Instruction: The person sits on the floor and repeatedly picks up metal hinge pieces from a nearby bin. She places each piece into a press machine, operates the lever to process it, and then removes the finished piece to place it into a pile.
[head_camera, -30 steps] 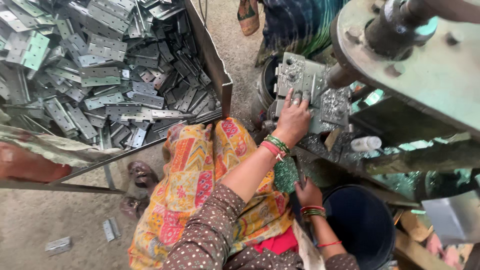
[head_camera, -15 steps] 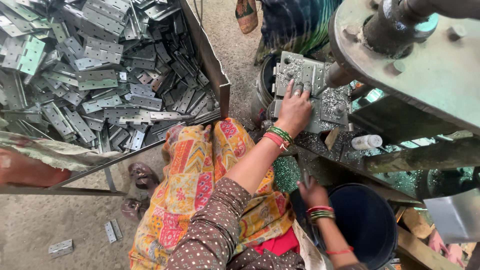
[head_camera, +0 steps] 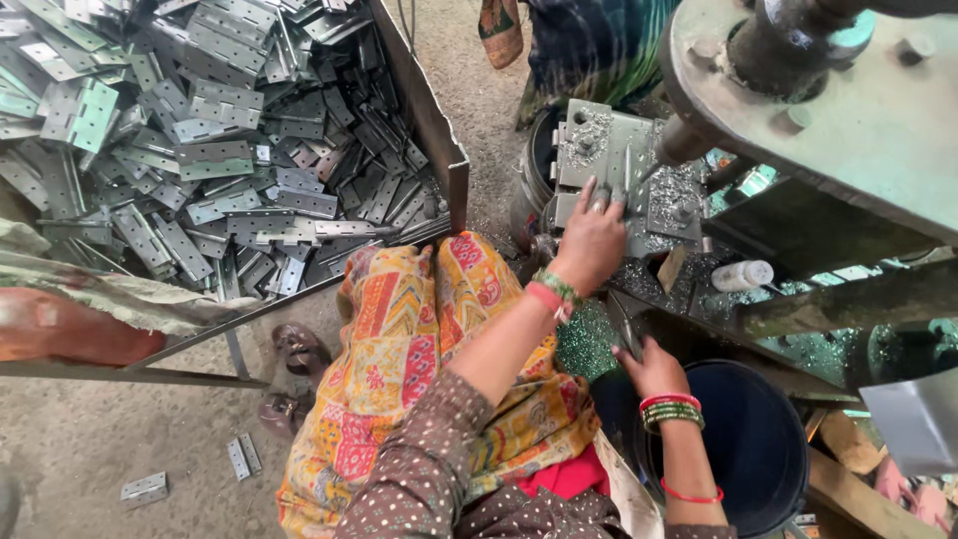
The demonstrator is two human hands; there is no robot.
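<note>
Gritty concrete floor [head_camera: 90, 439] runs along the near left, dusty and speckled, with a few loose hinges [head_camera: 244, 456] lying flat on it. Above that, at far left, a big metal tray [head_camera: 439, 130] on thin legs is heaped with grey metal hinges [head_camera: 200, 150], piled at all angles up to its slanted wall. To the right stands a heavy green-painted machine [head_camera: 858, 110], its round plate and thick shaft overhanging a small steel work block [head_camera: 619, 160] dusted with bright metal shavings. More shavings glitter on the ledge below it, where a small white bottle [head_camera: 743, 275] lies on its side. A dark blue bucket [head_camera: 758, 449] sits at near right beside the machine's base.

The person sits low, a patterned orange and yellow cloth [head_camera: 419, 349] over the knees. The left hand [head_camera: 591, 240] reaches far to the block, fingers spread and pressing down on a flat metal piece [head_camera: 599, 150] lying on it. The right hand [head_camera: 654, 367] is nearer, by the bucket's rim, closed around a thin dark tool [head_camera: 624, 324] that points up toward the block. Another person's striped clothing [head_camera: 589, 50] shows at the far edge.
</note>
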